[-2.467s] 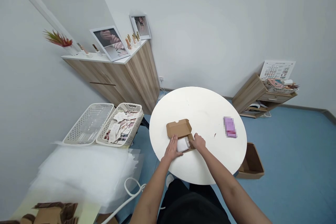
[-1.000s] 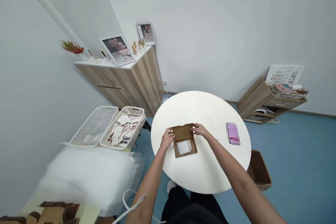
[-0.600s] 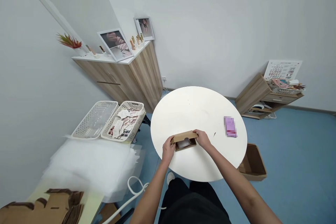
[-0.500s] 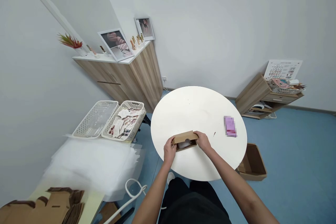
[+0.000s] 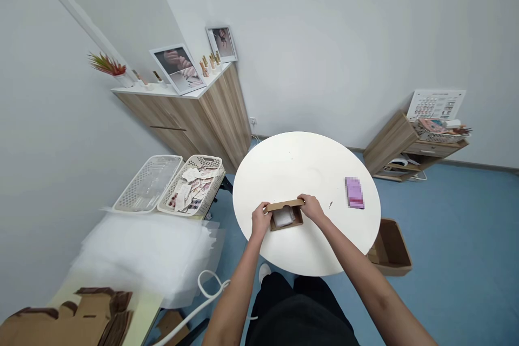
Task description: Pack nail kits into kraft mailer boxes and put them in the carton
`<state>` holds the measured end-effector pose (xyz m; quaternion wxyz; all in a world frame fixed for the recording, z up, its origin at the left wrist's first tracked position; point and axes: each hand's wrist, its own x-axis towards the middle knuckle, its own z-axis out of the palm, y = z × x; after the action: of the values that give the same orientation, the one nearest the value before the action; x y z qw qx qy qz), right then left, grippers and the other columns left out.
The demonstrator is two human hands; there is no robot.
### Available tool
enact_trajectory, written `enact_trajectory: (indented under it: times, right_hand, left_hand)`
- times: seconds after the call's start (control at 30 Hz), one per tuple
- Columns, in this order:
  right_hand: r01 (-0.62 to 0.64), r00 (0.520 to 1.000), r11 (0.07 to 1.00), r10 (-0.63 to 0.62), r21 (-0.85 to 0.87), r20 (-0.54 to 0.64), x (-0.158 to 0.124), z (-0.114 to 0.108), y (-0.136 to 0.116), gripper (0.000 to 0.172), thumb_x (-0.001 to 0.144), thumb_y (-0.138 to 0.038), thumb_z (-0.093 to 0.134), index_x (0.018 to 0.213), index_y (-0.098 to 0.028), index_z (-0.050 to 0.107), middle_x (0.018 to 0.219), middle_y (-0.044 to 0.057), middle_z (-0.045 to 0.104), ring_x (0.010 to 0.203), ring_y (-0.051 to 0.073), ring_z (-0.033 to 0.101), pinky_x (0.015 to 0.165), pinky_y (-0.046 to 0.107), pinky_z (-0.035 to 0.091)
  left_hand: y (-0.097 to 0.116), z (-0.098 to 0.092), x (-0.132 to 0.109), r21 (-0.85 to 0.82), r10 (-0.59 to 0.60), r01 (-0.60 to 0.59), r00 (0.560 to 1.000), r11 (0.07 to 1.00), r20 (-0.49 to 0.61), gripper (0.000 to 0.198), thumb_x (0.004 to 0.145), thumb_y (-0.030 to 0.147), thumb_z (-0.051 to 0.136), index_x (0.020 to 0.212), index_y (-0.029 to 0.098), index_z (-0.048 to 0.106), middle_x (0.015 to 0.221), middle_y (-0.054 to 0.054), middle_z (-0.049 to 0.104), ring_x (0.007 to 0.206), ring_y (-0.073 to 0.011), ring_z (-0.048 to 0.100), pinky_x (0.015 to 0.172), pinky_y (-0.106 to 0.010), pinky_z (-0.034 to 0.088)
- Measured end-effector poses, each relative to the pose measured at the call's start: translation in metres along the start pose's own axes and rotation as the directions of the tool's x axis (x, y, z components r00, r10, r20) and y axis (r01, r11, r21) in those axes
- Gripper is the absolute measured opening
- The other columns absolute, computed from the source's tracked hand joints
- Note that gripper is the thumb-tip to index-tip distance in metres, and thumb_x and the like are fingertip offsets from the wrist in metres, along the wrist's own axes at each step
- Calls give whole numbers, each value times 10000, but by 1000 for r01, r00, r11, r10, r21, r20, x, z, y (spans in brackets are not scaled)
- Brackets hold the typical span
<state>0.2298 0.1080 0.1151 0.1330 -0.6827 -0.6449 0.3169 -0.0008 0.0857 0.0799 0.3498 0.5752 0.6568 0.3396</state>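
Observation:
A small brown cardboard box (image 5: pixel 299 217) lies near the front of the white round table (image 5: pixel 316 162). Its lid (image 5: pixel 285 204) stands raised along the far side. Inside shows a whitish wrapped item (image 5: pixel 284 216), its kind not clear from here. My left hand (image 5: pixel 260 220) is closed on the lid's left end, fingers at the corner. At the right end, my right hand (image 5: pixel 311 207) pinches the lid's other corner. Further right on the table rests a blurred purple item (image 5: pixel 354 192).
On my left are two white plastic baskets (image 5: pixel 193 211), one filled with packets, a pile of white translucent sheets (image 5: pixel 146 251), and flattened cardboard (image 5: pixel 57 321). An open carton (image 5: pixel 391 248) is on the floor, right of the table. Wooden cabinets (image 5: pixel 219 113) stand by the walls.
Both hands have tilted the box lid further up and back, so more of the whitish item inside shows. The hands have shifted slightly away from me.

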Motion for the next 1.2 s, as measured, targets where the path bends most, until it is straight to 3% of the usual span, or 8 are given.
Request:
enact_trajectory:
  times: [0.17,0.27,0.4,0.53,0.67,0.8,1.0,1.2]
  right_hand:
    - [22,1000,1000,-22,6,7,-24,30,27,537,696,3,453,1133,-224,665,1021,50,728,908,190,663,761,262,473]
    - [141,988,990,-141,0,-70,-45,60,53,580,721,-20,455,1238,-222,621,1276,67,640,1139,218,595,956,338,464]
    - [181,980,983,-177,34,-93,-69,90,77,702,741,-52,443,1423,-215,458,1443,67,505,1280,227,497,1073,410,416]
    - [205,976,971,-193,119,-104,-80,100,81,652,824,-118,396,1460,-258,406,1478,19,464,1360,199,415,1144,419,344]
    - [120,992,968,-109,222,-59,-80,88,69,593,846,-175,393,1429,-265,455,1447,17,502,1339,201,448,1143,429,339]
    - [103,994,953,-89,285,-62,-75,59,47,503,929,-321,372,1424,-287,458,1408,17,544,1294,211,497,1129,439,336]
    - [11,1000,958,-10,288,-5,-49,14,19,482,966,-428,321,1373,-277,529,1218,31,677,1141,223,607,970,364,459]
    - [-174,962,913,78,369,261,-9,-16,9,346,916,-386,461,1083,-235,724,1096,50,711,986,200,659,795,289,502]
  left_hand:
    - [-37,9,-32,13,123,-124,991,992,59,460,746,79,509,1168,218,626,1250,-64,644,1169,-222,602,989,-378,502]
    - [-61,16,-60,67,165,-174,978,982,130,593,764,69,477,1325,248,543,1460,-43,486,1332,-212,468,1092,-397,420]
    - [-80,23,-87,76,121,-136,976,988,181,600,856,158,454,1441,286,417,1548,-22,355,1387,-211,394,1089,-387,422]
    - [-83,32,-97,-18,115,-114,981,993,155,556,898,216,442,1451,270,409,1514,-26,413,1385,-197,394,1122,-384,384]
    - [-64,30,-92,-83,16,-11,998,997,66,487,911,250,443,1395,240,495,1430,-50,521,1327,-215,477,1111,-411,398]
    - [-30,10,-76,-92,-68,72,997,993,48,461,940,342,434,1377,222,520,1333,-83,608,1170,-240,615,924,-368,535]
    - [12,-17,-36,71,-74,71,997,995,34,357,932,344,455,1205,213,645,1123,-86,720,998,-248,681,768,-316,527]
    - [28,-27,11,250,-107,80,990,965,94,189,911,314,500,864,227,660,855,-55,739,836,-222,686,692,-280,465]
